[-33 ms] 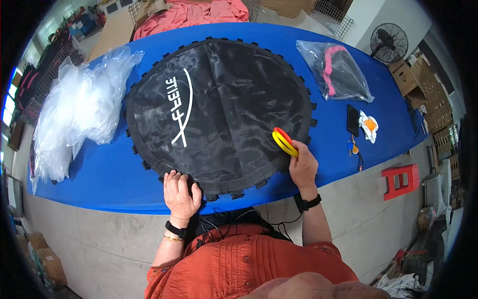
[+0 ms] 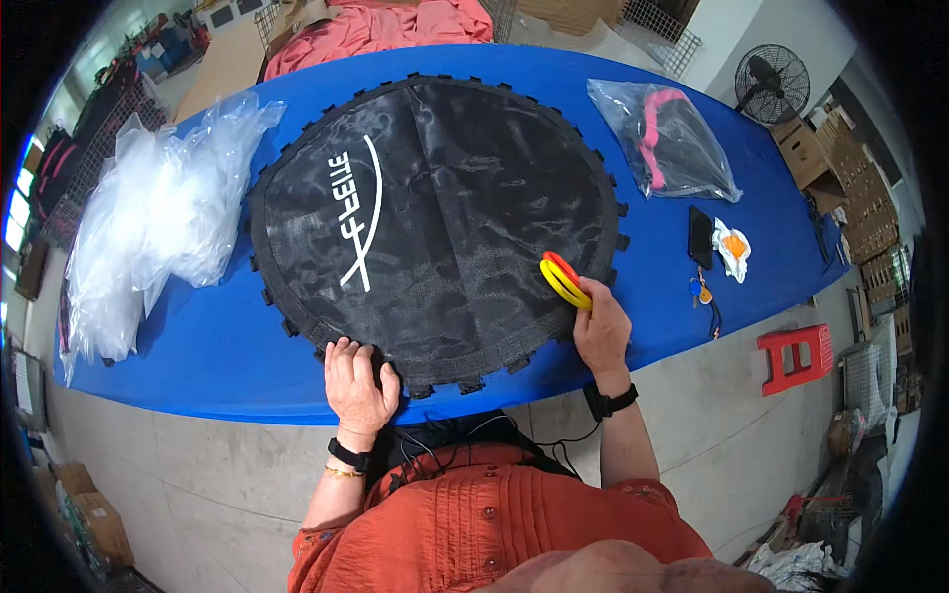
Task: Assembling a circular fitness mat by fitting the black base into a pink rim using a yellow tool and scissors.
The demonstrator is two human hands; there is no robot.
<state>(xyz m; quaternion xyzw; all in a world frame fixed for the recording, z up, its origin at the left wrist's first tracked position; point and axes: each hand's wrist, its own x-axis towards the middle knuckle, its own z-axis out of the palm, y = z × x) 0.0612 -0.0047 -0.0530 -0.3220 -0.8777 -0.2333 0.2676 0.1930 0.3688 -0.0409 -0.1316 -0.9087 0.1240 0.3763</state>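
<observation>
A round black trampoline mat (image 2: 514,208) lies spread out, with small dark tabs around its rim and white print on its left half. My left hand (image 2: 358,388) rests palm down on the mat's near left edge, fingers laid forward and thumb apart, holding nothing that I can see. Over the near right part of the mat, my right hand (image 2: 603,326) is closed on a pair of red and yellow loops (image 2: 565,282). The loops stick out beyond my fingers to the upper left; whatever part lies inside the hand is hidden.
Crumpled clear plastic bags (image 2: 168,208) pile up on the blue table's (image 2: 198,366) left. To the right lie a bagged dark item with a pink strip (image 2: 667,143), a phone (image 2: 700,237), keys (image 2: 702,290) and a wrapper (image 2: 733,249). A red stool (image 2: 796,360) stands on the floor.
</observation>
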